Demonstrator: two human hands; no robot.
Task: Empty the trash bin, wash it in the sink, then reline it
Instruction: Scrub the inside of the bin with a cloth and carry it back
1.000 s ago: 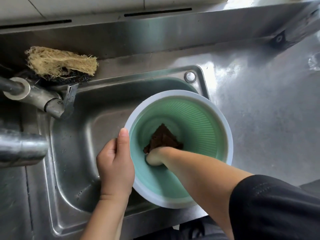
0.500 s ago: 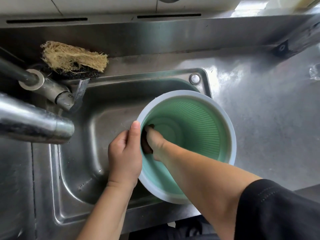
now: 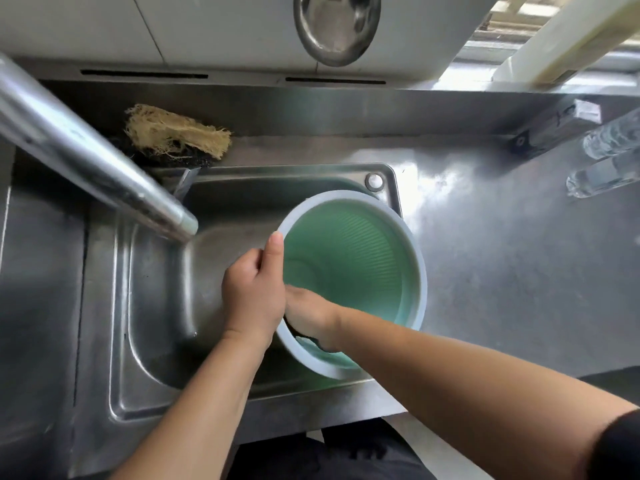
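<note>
A round trash bin (image 3: 363, 258), pale green and finely ribbed inside with a smooth light grey rim, is held tilted in the right half of a stainless steel sink (image 3: 152, 306), its mouth turned up toward the camera. The rim on the side toward the sink's middle is clasped by the left hand (image 3: 252, 292), the thumb lying along the lip and the fingers curled out of sight behind the wall. The right hand (image 3: 311, 317) is reached inside the bin at its near wall, closed around a dark scrubbing pad (image 3: 313, 341), of which only a sliver is seen beneath the palm; its texture cannot be made out. The bin's base and outer wall are hidden by its own rim. A brushed metal faucet spout (image 3: 104, 168) is seen slanting over the sink from the far left corner, blurred and cut off at the frame edge. Behind the sink, on the ledge, a frayed, straw-coloured fibrous scrubber (image 3: 176, 133) is laid over a dark pad. To the right of the sink, clear bottles (image 3: 609, 161) are cropped by the edge.
</note>
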